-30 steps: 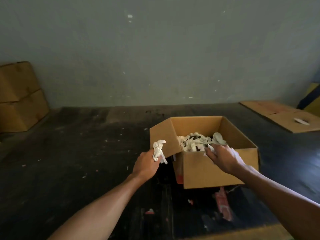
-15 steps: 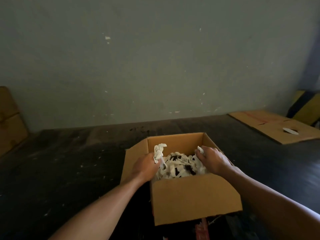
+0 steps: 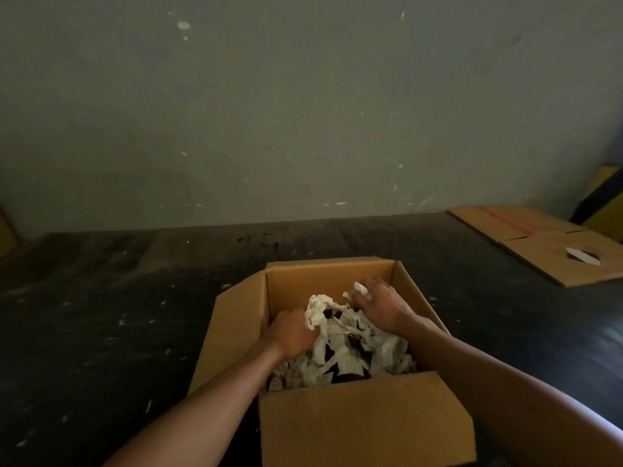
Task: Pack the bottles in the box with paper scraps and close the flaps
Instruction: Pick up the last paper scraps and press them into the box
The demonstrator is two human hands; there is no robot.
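Observation:
An open brown cardboard box (image 3: 367,419) stands on the dark floor just in front of me, its flaps raised. White paper scraps (image 3: 340,352) fill it, with dark shapes showing between them; the bottles cannot be made out clearly. My left hand (image 3: 291,333) is inside the box at the left and grips a bunch of white scraps. At the far right of the box my right hand (image 3: 379,306) lies over the scraps and pinches a small white piece at its fingertips.
A flattened cardboard sheet (image 3: 546,244) with a white scrap on it lies on the floor at the right. Behind it stands a yellow and black object (image 3: 603,200). A grey wall (image 3: 303,112) closes the far side. Small white bits dot the dark floor (image 3: 101,315).
Both hands have gone deeper into the box over the scraps. The left hand brought its bunch of paper from outside the left flap into the box. The view has closed in on the box.

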